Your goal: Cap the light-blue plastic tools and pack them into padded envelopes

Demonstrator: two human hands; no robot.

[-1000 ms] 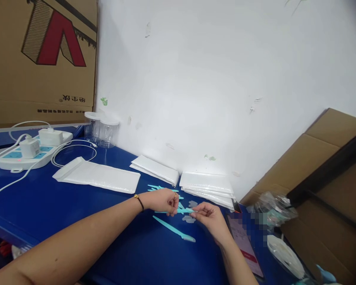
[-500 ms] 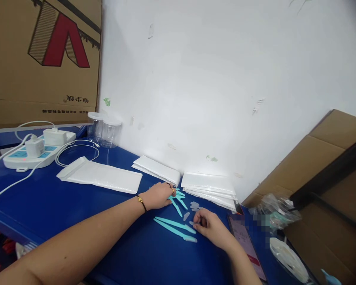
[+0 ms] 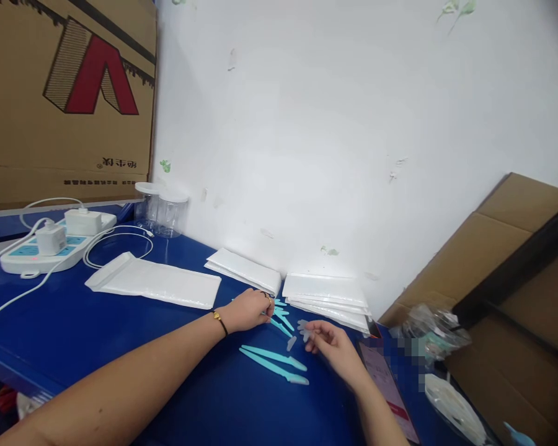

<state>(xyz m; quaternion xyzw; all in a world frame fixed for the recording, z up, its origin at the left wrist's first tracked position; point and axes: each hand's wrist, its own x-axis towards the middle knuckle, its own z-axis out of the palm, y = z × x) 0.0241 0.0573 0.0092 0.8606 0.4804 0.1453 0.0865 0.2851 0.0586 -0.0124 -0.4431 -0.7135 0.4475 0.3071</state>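
My left hand [image 3: 250, 311] is closed, its fingertips pinching the handle end of a turquoise eyebrow razor [image 3: 281, 327] whose tip points toward my right hand. More turquoise razors [image 3: 284, 318] lie just beyond those fingers, partly hidden by them. To the right, my right hand [image 3: 329, 344] pinches a small translucent blade cap [image 3: 306, 336] between thumb and forefinger. Other caps lie bunched right behind it, and a single loose cap [image 3: 291, 343] rests to its left. Nearer to me, two razors [image 3: 274, 368] lie side by side on the blue table [image 3: 242, 409].
White padded mailers [image 3: 325, 286] lie stacked along the wall, with another mailer [image 3: 162, 282] at left. A power strip [image 3: 69, 254] with cables and clear jars [image 3: 172, 217] stand farther left. A phone-like tablet [image 3: 384, 384] and plastic bag [image 3: 432, 334] are at right.
My right hand has moved a little up and away from the two near razors, taking a cap with it. The razor at my left hand has shifted slightly; that hand stays almost in place.
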